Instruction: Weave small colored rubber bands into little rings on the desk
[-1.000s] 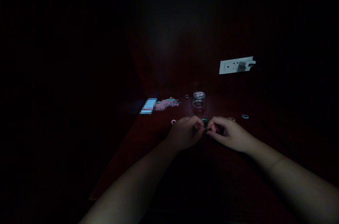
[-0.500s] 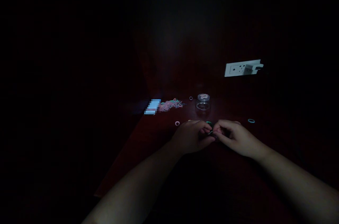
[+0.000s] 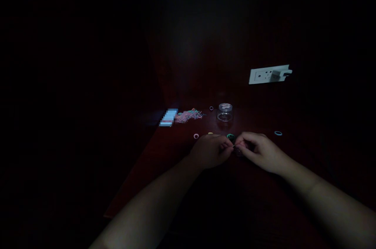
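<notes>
My left hand (image 3: 210,151) and my right hand (image 3: 260,150) meet fingertip to fingertip low over the dark red table. Between them a short stretch of a thin, pale hair elastic (image 3: 234,146) shows, pinched from both sides; most of it is hidden by the fingers. Just beyond the fingertips lies a green elastic ring (image 3: 230,136). A yellow ring (image 3: 210,133) peeks out behind my left hand, with a pink ring (image 3: 196,136) to its left. Something small and dark is under my right fingertips, too dim to make out.
A clear lidded jar (image 3: 225,113) stands behind my hands. To its left are a small purplish ring (image 3: 211,108), a tangled pile of coloured elastics (image 3: 189,115) and a lit phone screen (image 3: 169,117). A blue ring (image 3: 278,133) lies at right. A socket with a plug (image 3: 268,74) is on the wall.
My left thumb has closed up against its fingers, and the pale elastic is now pinched between both hands. The green and yellow rings show more. The view has shifted slightly.
</notes>
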### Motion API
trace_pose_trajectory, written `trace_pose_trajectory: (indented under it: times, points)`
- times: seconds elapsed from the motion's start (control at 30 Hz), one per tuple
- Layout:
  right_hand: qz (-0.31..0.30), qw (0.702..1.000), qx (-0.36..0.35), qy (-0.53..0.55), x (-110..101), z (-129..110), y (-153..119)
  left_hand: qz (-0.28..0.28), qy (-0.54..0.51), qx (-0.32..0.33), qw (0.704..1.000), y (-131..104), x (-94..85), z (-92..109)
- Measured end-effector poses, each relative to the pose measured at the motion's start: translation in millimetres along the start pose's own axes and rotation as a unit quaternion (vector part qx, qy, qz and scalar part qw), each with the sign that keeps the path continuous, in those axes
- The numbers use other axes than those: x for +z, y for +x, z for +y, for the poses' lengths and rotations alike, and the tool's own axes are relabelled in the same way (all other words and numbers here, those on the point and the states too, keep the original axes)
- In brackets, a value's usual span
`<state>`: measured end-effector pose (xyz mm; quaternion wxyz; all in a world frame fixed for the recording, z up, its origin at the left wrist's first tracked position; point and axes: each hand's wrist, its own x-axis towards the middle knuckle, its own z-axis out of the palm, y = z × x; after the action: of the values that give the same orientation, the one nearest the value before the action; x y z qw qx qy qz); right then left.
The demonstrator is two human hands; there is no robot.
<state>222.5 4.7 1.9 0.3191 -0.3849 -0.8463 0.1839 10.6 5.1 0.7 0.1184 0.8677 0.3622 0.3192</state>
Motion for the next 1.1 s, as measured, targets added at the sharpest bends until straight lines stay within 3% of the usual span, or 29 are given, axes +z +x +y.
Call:
trace_pose_trajectory:
  times: [1.1]
  points:
    - [0.002,1.0,-0.019,-0.011,0.5,-2.6,3.1,-0.017,0.002,0.002,1.0,0.4,-1.3,0.3]
